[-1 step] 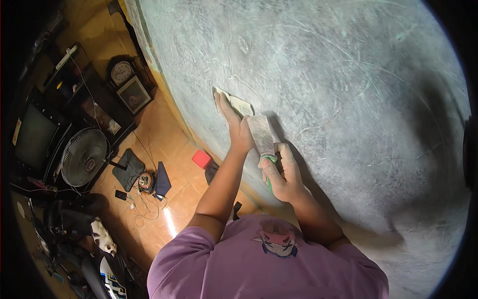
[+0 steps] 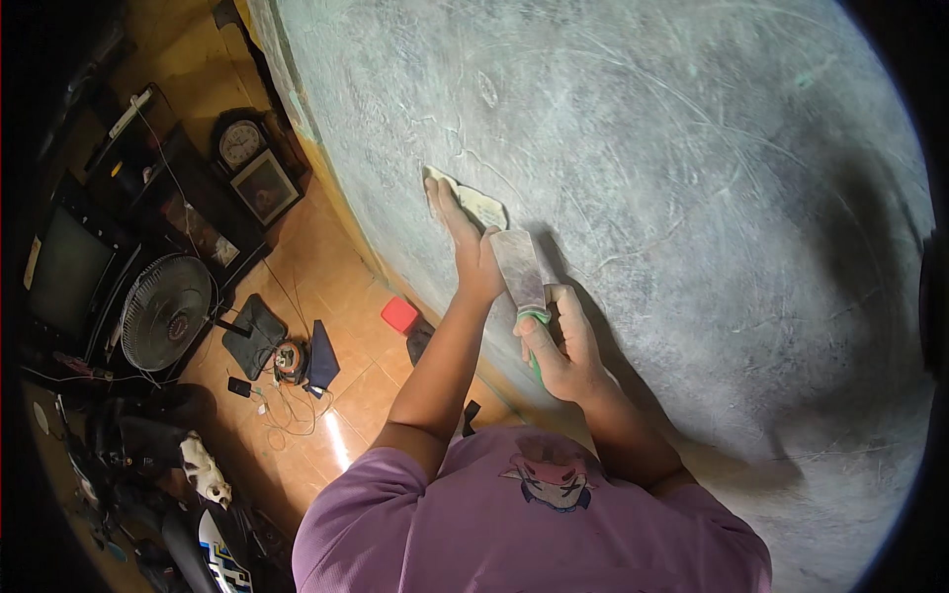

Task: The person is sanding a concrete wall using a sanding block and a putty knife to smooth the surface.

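A grey, scratched wall point(image 2: 672, 138) fills the middle and right of the view. My left hand point(image 2: 467, 237) lies along it with long, nearly straight fingers, pressing a pale yellow sheet that looks like sandpaper point(image 2: 482, 208) against the surface. Part of the sheet sticks out beyond the fingers on the right. My right hand point(image 2: 565, 346) is closed round the green handle of a putty knife point(image 2: 521, 269). Its wide, dusty metal blade points up toward my left wrist and hides part of the wall.
To the left, an orange tiled floor point(image 2: 336, 267) holds a standing fan point(image 2: 168, 314), cables, a phone point(image 2: 239, 386) and a red box point(image 2: 399, 315). Behind are a television point(image 2: 74, 262), a clock point(image 2: 239, 145) and a framed picture point(image 2: 265, 188). A cat point(image 2: 205, 471) lies at lower left.
My left hand and the sandpaper have shifted slightly along the wall, and a little more of the sheet shows. The right hand and the putty knife have hardly moved.
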A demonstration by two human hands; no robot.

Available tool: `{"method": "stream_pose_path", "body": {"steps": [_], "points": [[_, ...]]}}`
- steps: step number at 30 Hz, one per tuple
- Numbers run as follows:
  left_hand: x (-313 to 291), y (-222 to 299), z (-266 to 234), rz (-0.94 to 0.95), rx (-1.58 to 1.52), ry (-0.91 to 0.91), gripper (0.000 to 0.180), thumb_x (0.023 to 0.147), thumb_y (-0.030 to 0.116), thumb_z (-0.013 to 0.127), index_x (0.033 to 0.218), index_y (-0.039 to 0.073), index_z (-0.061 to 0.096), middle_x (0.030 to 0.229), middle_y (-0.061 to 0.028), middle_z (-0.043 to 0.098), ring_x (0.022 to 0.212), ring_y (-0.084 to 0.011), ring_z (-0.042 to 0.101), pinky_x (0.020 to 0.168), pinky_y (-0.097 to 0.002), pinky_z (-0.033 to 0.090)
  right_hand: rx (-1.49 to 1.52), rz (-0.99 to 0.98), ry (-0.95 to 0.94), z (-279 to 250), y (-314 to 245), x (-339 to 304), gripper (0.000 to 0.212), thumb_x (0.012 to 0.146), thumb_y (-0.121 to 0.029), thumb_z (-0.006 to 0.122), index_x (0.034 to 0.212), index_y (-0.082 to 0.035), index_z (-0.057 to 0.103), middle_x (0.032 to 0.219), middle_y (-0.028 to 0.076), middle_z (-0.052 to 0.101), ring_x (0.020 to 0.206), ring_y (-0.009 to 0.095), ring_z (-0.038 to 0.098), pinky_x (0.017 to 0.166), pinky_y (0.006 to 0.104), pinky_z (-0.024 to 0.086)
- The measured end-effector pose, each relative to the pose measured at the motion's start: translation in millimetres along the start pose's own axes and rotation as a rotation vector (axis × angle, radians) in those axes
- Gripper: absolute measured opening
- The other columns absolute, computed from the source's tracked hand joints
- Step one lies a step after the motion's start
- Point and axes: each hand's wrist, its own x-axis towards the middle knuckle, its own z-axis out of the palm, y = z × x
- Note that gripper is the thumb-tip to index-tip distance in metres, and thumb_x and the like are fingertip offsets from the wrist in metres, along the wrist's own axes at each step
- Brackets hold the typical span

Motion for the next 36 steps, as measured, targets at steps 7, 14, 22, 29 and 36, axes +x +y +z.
{"method": "stream_pose_path", "body": {"steps": [7,14,22,29,36], "points": [[-16.2,-1.2,0.0,-0.014,0.099,-0.072,0.098,0.088,0.047,0.052,0.146,-0.009,-0.005,0.154,-0.0306,-0.009,0.144,-0.0411,-0.008,0.114,-0.0493,-0.006,0.141,0.033,-0.049,10.2,1.1,9.9,0.023,0.094,-0.020,0.058,0.103,-0.001,0.048,0.076,-0.001,0.051,0.062,0.003,0.045,0.054,0.0217,0.038],[29.6,2.7,-9.3,-0.023,0.053,-0.066,0.092,0.092,0.047,0.044,0.146,-0.010,-0.006,0.153,-0.0326,-0.008,0.143,-0.0436,-0.009,0.114,-0.0486,-0.007,0.185,0.012,-0.027,20.5,-0.3,17.6,0.022,0.094,-0.019,0.057,0.103,-0.001,0.047,0.077,0.000,0.050,0.061,0.003,0.045,0.053,0.0214,0.037],[11.8,-37.1,-16.9,-0.126,0.042,-0.023,0.082,0.096,0.037,0.041,0.145,-0.011,-0.003,0.153,-0.0318,-0.004,0.143,-0.0431,-0.007,0.114,-0.0486,-0.006,0.158,0.059,0.029,29.5,5.3,22.7,0.022,0.094,-0.016,0.057,0.105,0.000,0.047,0.079,0.000,0.050,0.065,0.004,0.045,0.057,0.0205,0.037],[16.6,-7.8,-9.5,0.017,0.081,-0.071,0.082,0.095,0.038,0.040,0.146,-0.010,-0.003,0.154,-0.0311,-0.004,0.143,-0.0442,-0.004,0.114,-0.0505,-0.007,0.082,0.060,-0.023,33.7,6.3,20.6,0.016,0.097,-0.013,0.049,0.107,-0.002,0.043,0.082,0.004,0.054,0.060,0.006,0.048,0.054,0.0214,0.041],[39.8,-20.2,-21.2,-0.033,0.018,-0.047,0.081,0.093,0.034,0.043,0.146,-0.010,-0.001,0.154,-0.0314,-0.001,0.143,-0.0448,-0.005,0.114,-0.0507,-0.006,0.194,0.104,0.090,45.0,-2.6,18.5,0.021,0.095,-0.017,0.056,0.105,-0.002,0.046,0.079,0.001,0.051,0.066,0.004,0.048,0.058,0.0215,0.040]]}}
